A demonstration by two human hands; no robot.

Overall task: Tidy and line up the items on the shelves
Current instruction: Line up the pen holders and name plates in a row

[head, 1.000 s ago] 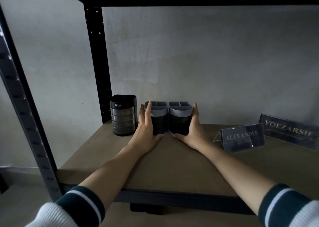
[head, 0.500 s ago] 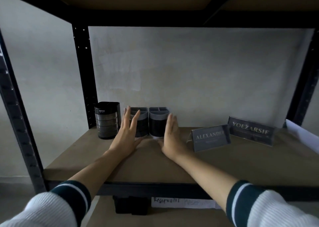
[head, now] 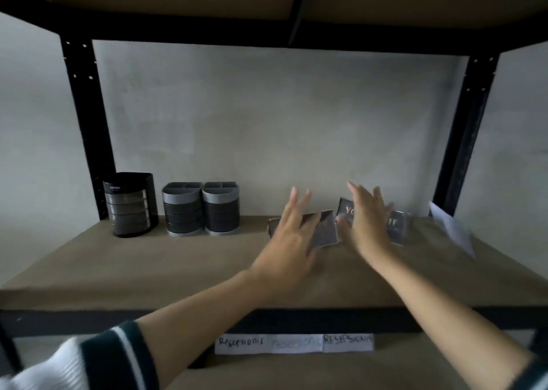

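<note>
Two grey-rimmed pen holders (head: pixel 183 208) (head: pixel 221 207) stand side by side at the back left of the wooden shelf (head: pixel 148 265), with a black drawer organiser (head: pixel 129 204) to their left. Two dark name plates stand at the back right: the nearer one (head: pixel 324 230) and the "YOEZARSIE" one (head: pixel 397 223). My left hand (head: pixel 292 235) is open with fingers spread in front of the nearer plate. My right hand (head: pixel 366 220) is open in front of the other plate, hiding its middle. Whether either hand touches a plate is unclear.
A white sheet (head: pixel 452 229) leans at the shelf's right end by the black upright (head: pixel 462 140). Another black post (head: pixel 89 128) rises behind the organiser. Handwritten paper labels (head: pixel 293 343) are stuck below the shelf's front edge. An upper shelf runs overhead.
Both hands have let go of the two pen holders and moved right to the name plates. The view has pulled back and shifted right.
</note>
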